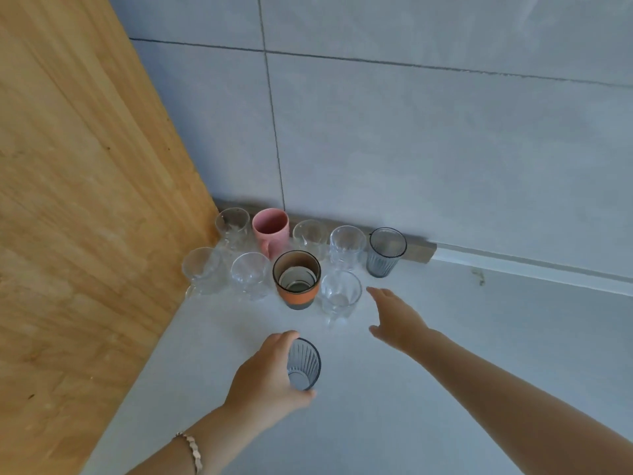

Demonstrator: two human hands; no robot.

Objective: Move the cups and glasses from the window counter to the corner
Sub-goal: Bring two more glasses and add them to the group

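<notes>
Currently the left hand (265, 378) wraps a ribbed blue-grey glass (304, 365) at about 6 o'clock from the group, fingers (286, 337) closed round its far side and thumb low on the near side. Whether its base rests on the desk (445, 371) or hangs just above, I cannot tell.

Handling, as a judgement: rigid, smooth, breakable, light enough for one hand. The ribs should give some purchase. A hold round the mid-wall, as now, looks sounder than pinching the rim.

The right hand (397, 320) is empty, fingers spread loosely, at 3 o'clock of a clear glass (340, 293), near it but apart.

In the corner stand the others: a pink mug (270, 231), an orange-banded cup (296, 279), a second blue-grey glass (386, 252) and several clear ones. They sit packed, some seemingly touching; setting another down risks a knock.

Hard to make out: clear glasses at 9 o'clock blur against the wooden panel (85, 200), so edges and count are uncertain. The mug's handle is partly hidden. The window counter is out of view.
</notes>
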